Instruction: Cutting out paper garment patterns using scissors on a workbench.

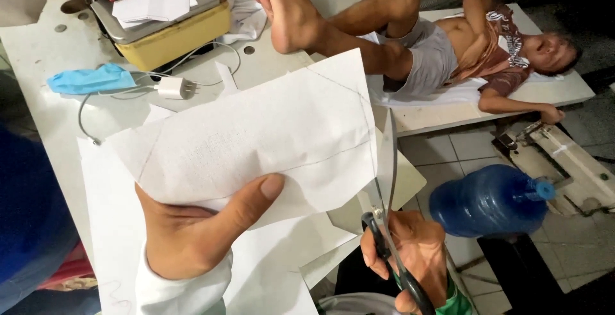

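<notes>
This looks like a small home tailoring workshop. At about eleven o'clock a sewing machine (160,26) with a cream-yellow base sits on a white work table (38,52), with folded paper (154,6), a blue face mask (90,79) and a white charger plug (172,87) with its cable lying beside it, and in the middle a sheet of pattern paper (256,142) marked with pencil lines is held against a pair of scissors (387,180). Toward one o'clock a person (435,46) lies resting on a low white platform (570,87), and at four o'clock a blue water jug (487,201) lies on the pale tiled floor (442,148), which gives the place its domestic feel.
</notes>
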